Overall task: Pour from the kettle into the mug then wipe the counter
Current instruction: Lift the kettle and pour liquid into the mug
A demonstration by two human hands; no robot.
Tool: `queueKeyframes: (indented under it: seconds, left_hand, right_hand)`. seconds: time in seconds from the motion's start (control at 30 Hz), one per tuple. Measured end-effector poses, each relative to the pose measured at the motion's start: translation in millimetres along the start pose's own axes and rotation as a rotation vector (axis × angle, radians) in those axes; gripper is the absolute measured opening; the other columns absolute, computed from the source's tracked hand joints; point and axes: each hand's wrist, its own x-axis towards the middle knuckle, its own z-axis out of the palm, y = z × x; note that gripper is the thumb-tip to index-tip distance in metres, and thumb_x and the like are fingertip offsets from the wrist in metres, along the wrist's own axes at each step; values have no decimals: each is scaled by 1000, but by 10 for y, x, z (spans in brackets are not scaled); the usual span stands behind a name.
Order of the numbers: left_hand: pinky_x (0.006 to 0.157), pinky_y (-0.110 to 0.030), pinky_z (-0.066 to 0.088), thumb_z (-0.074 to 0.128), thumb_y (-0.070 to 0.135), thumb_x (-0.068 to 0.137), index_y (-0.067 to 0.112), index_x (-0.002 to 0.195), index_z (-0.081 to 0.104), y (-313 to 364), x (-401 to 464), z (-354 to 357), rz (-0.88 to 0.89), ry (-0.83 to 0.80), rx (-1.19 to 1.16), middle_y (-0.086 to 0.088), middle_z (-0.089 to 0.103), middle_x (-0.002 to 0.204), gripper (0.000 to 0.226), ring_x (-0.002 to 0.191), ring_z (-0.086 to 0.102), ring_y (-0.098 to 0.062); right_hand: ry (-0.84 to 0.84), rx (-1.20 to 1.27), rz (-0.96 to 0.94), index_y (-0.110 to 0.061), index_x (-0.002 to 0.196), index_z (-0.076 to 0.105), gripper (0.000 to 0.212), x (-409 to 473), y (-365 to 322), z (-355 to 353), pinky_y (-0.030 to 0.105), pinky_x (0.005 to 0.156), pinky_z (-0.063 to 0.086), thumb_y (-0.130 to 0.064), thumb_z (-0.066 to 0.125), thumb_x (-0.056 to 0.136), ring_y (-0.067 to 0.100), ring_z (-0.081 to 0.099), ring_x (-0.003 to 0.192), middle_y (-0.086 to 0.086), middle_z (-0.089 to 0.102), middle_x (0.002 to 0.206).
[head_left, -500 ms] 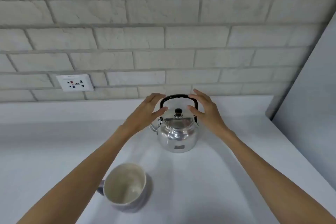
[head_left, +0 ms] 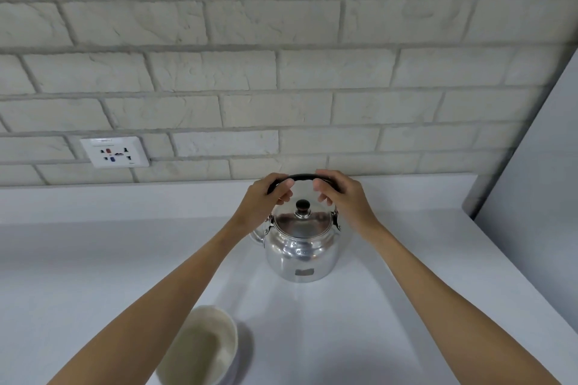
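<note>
While I gripped the kettle [head_left: 301,247] on the desk [head_left: 93,259], fingers of my left hand [head_left: 266,200] and right hand [head_left: 342,197] curled around its black handle [head_left: 302,177]; lifting level would suit before tipping toward the mug [head_left: 203,347] nearby. Its small label was unreadable.
</note>
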Motion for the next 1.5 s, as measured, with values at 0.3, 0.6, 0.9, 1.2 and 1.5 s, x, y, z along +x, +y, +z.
queueKeyframes:
  seconds: [0.3,0.6,0.9,1.2,1.5]
  left_hand:
    - [59,-6,45,54,22,95,9,101,65,63,-75,-22,52,26,64,7,57,74,18,59,56,6]
    - [66,-9,48,58,31,92,20,100,66,581,-175,-154,170,85,27,8,64,79,16,64,57,8]
    - [65,-9,49,59,28,91,28,93,66,1469,-415,-371,295,69,-36,7,67,79,7,65,59,6]
    - [57,-8,45,61,25,91,26,91,68,1860,-880,-511,323,27,-85,6,70,77,7,65,60,2]
    - [81,-14,52,70,22,84,15,107,69,1707,-1367,-688,279,-101,-9,7,68,87,24,85,65,-5]
  right_hand:
    - [74,127,-12,-25,85,74,9,-83,-60,66,11,50,40,-18,70,86,0,47,51,-16,57,53]
    - [102,155,-118,-21,88,74,5,-157,-638,1,11,60,44,-19,71,85,0,52,57,-17,62,59]
    - [190,186,-214,-29,85,76,7,-369,-1595,-78,10,60,44,-24,75,80,-2,52,57,-18,66,64]
    - [210,123,-264,-16,94,72,9,-823,-2097,-41,5,62,42,-16,71,85,-10,55,57,-25,61,55]
    - [129,67,-227,-12,95,72,11,-1286,-2052,61,3,60,42,-13,71,84,-10,57,58,-25,65,58]
